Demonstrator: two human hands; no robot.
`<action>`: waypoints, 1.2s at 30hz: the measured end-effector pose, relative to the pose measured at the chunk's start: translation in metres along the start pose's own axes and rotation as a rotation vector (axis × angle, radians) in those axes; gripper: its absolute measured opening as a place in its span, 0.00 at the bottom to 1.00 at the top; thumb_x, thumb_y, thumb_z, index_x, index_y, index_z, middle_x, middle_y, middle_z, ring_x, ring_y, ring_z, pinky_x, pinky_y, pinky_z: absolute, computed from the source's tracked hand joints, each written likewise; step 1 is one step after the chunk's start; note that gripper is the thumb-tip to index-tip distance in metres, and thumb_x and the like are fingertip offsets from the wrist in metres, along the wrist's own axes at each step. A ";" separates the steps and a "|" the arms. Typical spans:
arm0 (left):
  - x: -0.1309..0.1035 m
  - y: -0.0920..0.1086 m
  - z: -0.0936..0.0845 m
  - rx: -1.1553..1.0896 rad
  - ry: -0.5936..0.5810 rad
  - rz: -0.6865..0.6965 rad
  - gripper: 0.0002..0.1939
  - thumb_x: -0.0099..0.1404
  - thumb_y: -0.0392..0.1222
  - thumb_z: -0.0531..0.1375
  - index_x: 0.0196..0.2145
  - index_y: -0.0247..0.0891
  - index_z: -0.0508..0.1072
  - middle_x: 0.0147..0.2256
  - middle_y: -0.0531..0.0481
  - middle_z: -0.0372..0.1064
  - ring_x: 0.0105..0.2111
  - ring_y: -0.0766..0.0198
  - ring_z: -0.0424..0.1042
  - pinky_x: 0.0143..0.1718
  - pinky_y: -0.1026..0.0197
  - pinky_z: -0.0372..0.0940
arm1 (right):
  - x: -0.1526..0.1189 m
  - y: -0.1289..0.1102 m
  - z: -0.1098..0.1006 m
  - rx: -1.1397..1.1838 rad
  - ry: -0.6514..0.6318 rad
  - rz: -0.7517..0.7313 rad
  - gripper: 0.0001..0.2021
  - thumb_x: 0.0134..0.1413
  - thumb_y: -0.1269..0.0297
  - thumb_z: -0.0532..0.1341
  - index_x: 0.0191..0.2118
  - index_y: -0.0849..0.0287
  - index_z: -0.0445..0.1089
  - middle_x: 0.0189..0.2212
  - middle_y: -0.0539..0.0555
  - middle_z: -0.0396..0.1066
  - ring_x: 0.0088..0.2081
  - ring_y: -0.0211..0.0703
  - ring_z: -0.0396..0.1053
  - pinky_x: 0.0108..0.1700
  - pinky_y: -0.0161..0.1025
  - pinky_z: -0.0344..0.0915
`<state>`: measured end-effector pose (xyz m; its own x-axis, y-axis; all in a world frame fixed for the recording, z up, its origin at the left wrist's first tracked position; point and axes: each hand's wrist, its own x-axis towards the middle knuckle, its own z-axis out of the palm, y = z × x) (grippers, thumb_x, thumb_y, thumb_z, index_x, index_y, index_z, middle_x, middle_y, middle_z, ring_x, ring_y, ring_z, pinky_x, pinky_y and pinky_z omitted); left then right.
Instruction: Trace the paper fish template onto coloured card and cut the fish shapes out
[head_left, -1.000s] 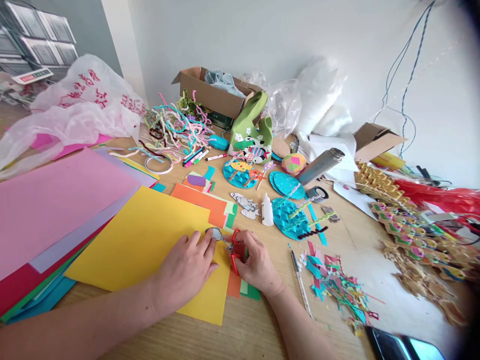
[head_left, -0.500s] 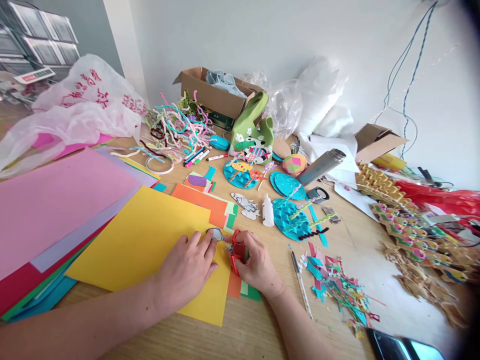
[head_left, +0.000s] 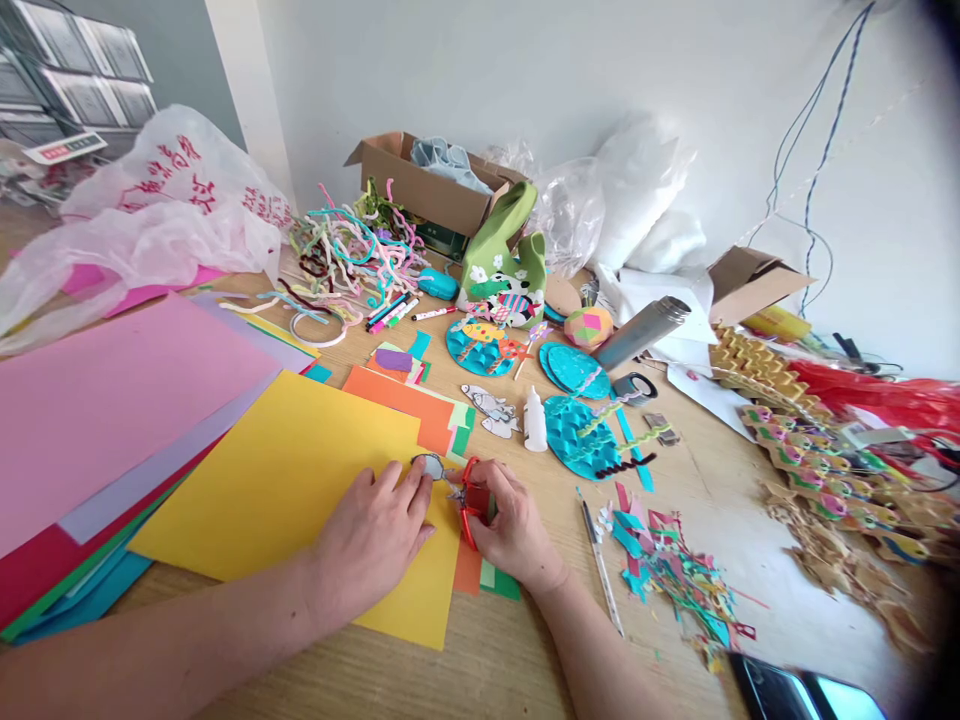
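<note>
My left hand (head_left: 382,535) rests over a yellow sheet of paper (head_left: 277,480), its fingers closed on a small paper fish cutout (head_left: 430,465) drawn in black outline. In my right hand (head_left: 514,520) are red-handled scissors (head_left: 469,505), with fingers wrapped round the loops. The scissor blades point left and meet the right end of the fish cutout; whether they touch its edge I cannot tell. Beyond my hands lie more fish cutouts (head_left: 493,410), beside a white glue bottle (head_left: 535,420). Orange paper (head_left: 397,405) sticks out from under the yellow sheet.
A pen (head_left: 600,565) and a heap of paper scraps (head_left: 682,575) lie to the right. Blue decorated discs (head_left: 577,455), a steel flask (head_left: 645,335) and a green felt bag (head_left: 502,260) stand behind. Stacked coloured sheets (head_left: 135,400) cover the left; phones (head_left: 776,690) lie at lower right.
</note>
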<state>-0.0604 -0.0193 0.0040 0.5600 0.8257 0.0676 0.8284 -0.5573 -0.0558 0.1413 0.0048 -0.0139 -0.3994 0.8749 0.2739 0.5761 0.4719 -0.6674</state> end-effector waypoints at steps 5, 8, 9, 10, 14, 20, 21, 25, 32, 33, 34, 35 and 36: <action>0.002 -0.001 -0.001 -0.015 -0.012 0.001 0.24 0.70 0.49 0.50 0.57 0.33 0.67 0.57 0.42 0.66 0.44 0.52 0.65 0.37 0.51 0.60 | -0.002 -0.002 0.000 0.056 0.072 -0.032 0.18 0.39 0.80 0.56 0.39 0.56 0.64 0.37 0.55 0.72 0.38 0.45 0.68 0.40 0.41 0.67; 0.003 -0.002 -0.002 -0.021 -0.010 0.018 0.23 0.70 0.47 0.49 0.56 0.33 0.68 0.56 0.42 0.67 0.45 0.52 0.66 0.38 0.51 0.61 | -0.003 -0.004 0.000 0.129 0.232 0.005 0.16 0.46 0.78 0.58 0.41 0.56 0.64 0.39 0.55 0.72 0.40 0.44 0.70 0.42 0.42 0.68; 0.003 -0.003 -0.001 -0.021 -0.010 0.024 0.22 0.70 0.47 0.49 0.55 0.33 0.69 0.56 0.42 0.66 0.45 0.52 0.66 0.38 0.51 0.60 | -0.004 -0.004 0.000 0.145 0.289 0.025 0.14 0.48 0.77 0.59 0.42 0.56 0.64 0.39 0.55 0.72 0.40 0.44 0.70 0.42 0.42 0.68; 0.003 -0.003 0.000 -0.021 -0.010 0.030 0.22 0.70 0.46 0.49 0.55 0.34 0.69 0.56 0.41 0.66 0.45 0.52 0.66 0.38 0.51 0.60 | -0.004 -0.003 0.000 0.156 0.342 0.044 0.12 0.50 0.75 0.60 0.41 0.56 0.64 0.39 0.55 0.72 0.40 0.44 0.71 0.42 0.42 0.68; 0.002 -0.005 0.003 -0.027 -0.004 0.040 0.21 0.71 0.45 0.48 0.55 0.34 0.69 0.57 0.41 0.65 0.46 0.52 0.66 0.39 0.51 0.61 | -0.004 0.002 0.000 0.175 0.455 0.135 0.08 0.54 0.69 0.61 0.41 0.56 0.64 0.39 0.55 0.73 0.41 0.44 0.71 0.43 0.42 0.67; 0.003 -0.005 0.005 -0.020 0.007 0.047 0.21 0.71 0.45 0.47 0.55 0.34 0.69 0.57 0.41 0.66 0.46 0.51 0.66 0.41 0.50 0.61 | -0.003 0.004 -0.002 0.105 0.473 0.177 0.09 0.55 0.65 0.62 0.41 0.57 0.65 0.40 0.55 0.73 0.41 0.43 0.69 0.44 0.41 0.65; 0.003 -0.005 0.005 -0.022 0.010 0.046 0.21 0.71 0.45 0.47 0.55 0.34 0.69 0.57 0.40 0.66 0.46 0.51 0.66 0.41 0.50 0.61 | -0.003 0.002 -0.004 0.082 0.471 0.181 0.09 0.54 0.65 0.62 0.41 0.57 0.66 0.39 0.55 0.73 0.41 0.43 0.69 0.43 0.40 0.65; 0.003 -0.005 0.003 -0.034 0.012 0.039 0.21 0.71 0.44 0.47 0.55 0.33 0.69 0.56 0.41 0.66 0.46 0.52 0.66 0.41 0.51 0.62 | 0.001 -0.006 -0.020 -0.053 0.306 0.258 0.05 0.54 0.66 0.61 0.38 0.57 0.67 0.34 0.52 0.73 0.35 0.41 0.69 0.37 0.35 0.63; 0.002 -0.005 0.003 -0.045 0.021 0.038 0.20 0.71 0.43 0.48 0.54 0.33 0.70 0.55 0.42 0.67 0.46 0.52 0.66 0.41 0.50 0.63 | -0.027 -0.026 -0.064 -0.635 -0.288 0.550 0.06 0.56 0.67 0.57 0.31 0.59 0.69 0.32 0.56 0.73 0.33 0.43 0.72 0.30 0.35 0.54; 0.001 -0.005 0.002 -0.044 0.020 0.039 0.20 0.71 0.43 0.48 0.53 0.34 0.70 0.55 0.42 0.67 0.46 0.51 0.66 0.41 0.50 0.63 | -0.033 -0.030 -0.067 -0.678 -0.332 0.600 0.06 0.57 0.67 0.57 0.31 0.60 0.69 0.32 0.56 0.73 0.33 0.44 0.72 0.30 0.35 0.53; 0.001 -0.005 0.002 -0.042 0.019 0.040 0.20 0.70 0.43 0.48 0.53 0.34 0.70 0.55 0.42 0.67 0.46 0.51 0.66 0.41 0.50 0.63 | -0.038 -0.035 -0.070 -0.705 -0.361 0.649 0.06 0.56 0.67 0.57 0.31 0.60 0.69 0.32 0.57 0.73 0.34 0.44 0.72 0.30 0.35 0.53; 0.001 -0.006 0.002 -0.039 0.016 0.039 0.20 0.70 0.43 0.48 0.53 0.34 0.70 0.55 0.42 0.67 0.46 0.51 0.66 0.41 0.50 0.63 | -0.042 -0.040 -0.071 -0.715 -0.379 0.692 0.05 0.55 0.66 0.58 0.31 0.61 0.70 0.33 0.57 0.73 0.35 0.45 0.72 0.31 0.35 0.53; 0.001 -0.006 0.002 -0.038 0.014 0.040 0.20 0.70 0.43 0.48 0.53 0.34 0.71 0.55 0.42 0.67 0.45 0.51 0.67 0.41 0.50 0.63 | -0.045 -0.046 -0.072 -0.716 -0.385 0.730 0.05 0.54 0.66 0.59 0.32 0.61 0.70 0.35 0.57 0.73 0.36 0.45 0.72 0.31 0.35 0.54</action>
<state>-0.0646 -0.0148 0.0027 0.5923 0.8017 0.0804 0.8051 -0.5927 -0.0213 0.1842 -0.0487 0.0540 0.0822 0.9359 -0.3426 0.9964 -0.0836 0.0109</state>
